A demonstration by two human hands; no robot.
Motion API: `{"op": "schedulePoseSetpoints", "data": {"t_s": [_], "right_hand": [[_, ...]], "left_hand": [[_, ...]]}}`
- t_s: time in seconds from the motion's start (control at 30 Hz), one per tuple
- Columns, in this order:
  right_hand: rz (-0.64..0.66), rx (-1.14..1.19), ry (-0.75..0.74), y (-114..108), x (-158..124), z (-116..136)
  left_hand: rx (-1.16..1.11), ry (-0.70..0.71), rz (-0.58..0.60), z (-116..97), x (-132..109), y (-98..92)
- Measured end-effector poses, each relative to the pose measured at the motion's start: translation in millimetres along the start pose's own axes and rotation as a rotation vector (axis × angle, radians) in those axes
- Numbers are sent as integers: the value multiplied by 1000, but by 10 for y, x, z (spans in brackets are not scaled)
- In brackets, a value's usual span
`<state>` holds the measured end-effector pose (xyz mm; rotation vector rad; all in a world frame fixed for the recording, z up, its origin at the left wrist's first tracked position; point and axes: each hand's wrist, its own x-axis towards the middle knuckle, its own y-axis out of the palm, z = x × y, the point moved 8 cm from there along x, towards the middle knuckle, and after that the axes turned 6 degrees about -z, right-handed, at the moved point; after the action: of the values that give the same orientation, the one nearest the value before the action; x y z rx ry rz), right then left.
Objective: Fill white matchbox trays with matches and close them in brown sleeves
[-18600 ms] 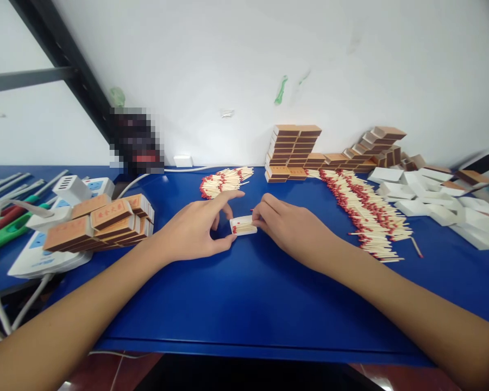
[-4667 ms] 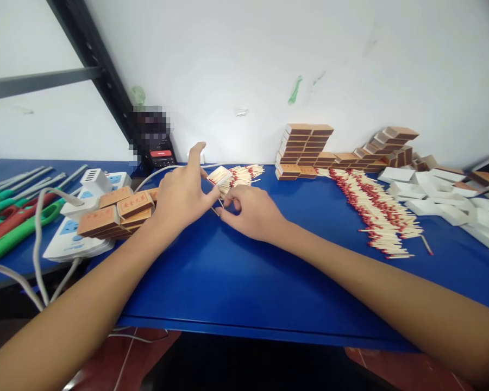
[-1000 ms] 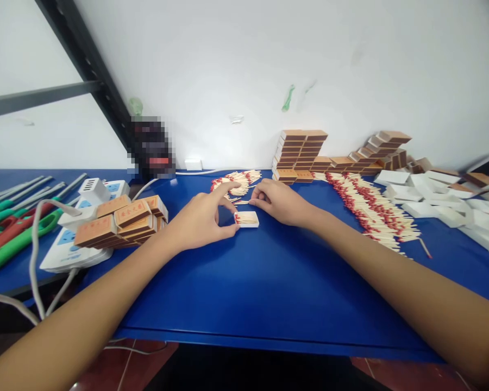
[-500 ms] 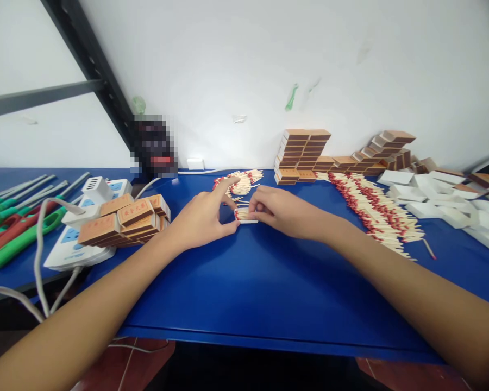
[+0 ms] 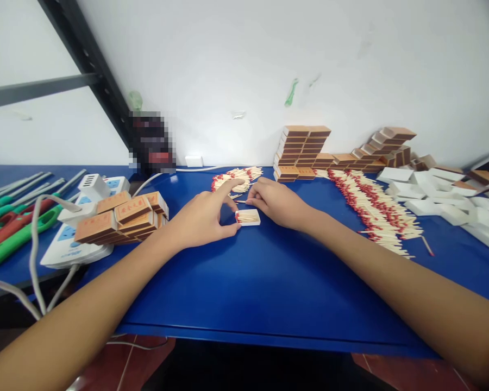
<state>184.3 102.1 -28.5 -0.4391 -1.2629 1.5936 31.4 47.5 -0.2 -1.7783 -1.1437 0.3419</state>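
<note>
A white matchbox tray (image 5: pixel 257 218) lies on the blue table with a layer of matches (image 5: pixel 248 218) in it, red heads to the left. My left hand (image 5: pixel 206 220) is around the tray's left end, thumb at its near corner and the other fingers curled behind, index finger stretched out above. Just behind the tray, my right hand (image 5: pixel 277 202) pinches a match (image 5: pixel 241 201), its head pointing left. Beyond both hands is a loose pile of matches (image 5: pixel 244 176).
Filled-looking matchboxes (image 5: pixel 303 149) are stacked by the wall. To the right lie a long band of matches (image 5: pixel 375 209) and several white trays (image 5: pixel 440 190). At left, matchboxes (image 5: pixel 124 217) rest against a power strip (image 5: pixel 65 247) with cables, beside green- and red-handled tools (image 5: pixel 20 228).
My right hand has moved from over the tray to just behind it, uncovering the matches inside. My left hand stays at the tray's left end.
</note>
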Motion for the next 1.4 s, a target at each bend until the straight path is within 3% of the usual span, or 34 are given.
{"op": "schedulePoseSetpoints", "data": {"t_s": [0.2, 0.33, 0.43, 0.6, 0.7, 0.93, 1.13, 1.4], "right_hand": [[-31, 41, -89, -210, -97, 70], [39, 89, -135, -190, -175, 225], [1, 132, -148, -168, -131, 307], [-55, 229, -58, -63, 111, 196], [-30, 253, -98, 19, 189, 182], [-23, 149, -113, 51, 165, 222], [53, 56, -90, 66, 161, 100], [-37, 30, -136, -4, 137, 52]], "left_hand": [[41, -53, -52, 64, 14, -45], [45, -46, -49, 77, 15, -44], [60, -36, -37, 71, 7, -46], [40, 15, 25, -3, -9, -31], [37, 4, 28, -15, -7, -43], [39, 11, 29, -26, -3, -40], [28, 18, 24, 2, -4, -34], [15, 23, 22, -9, -2, -29]]}}
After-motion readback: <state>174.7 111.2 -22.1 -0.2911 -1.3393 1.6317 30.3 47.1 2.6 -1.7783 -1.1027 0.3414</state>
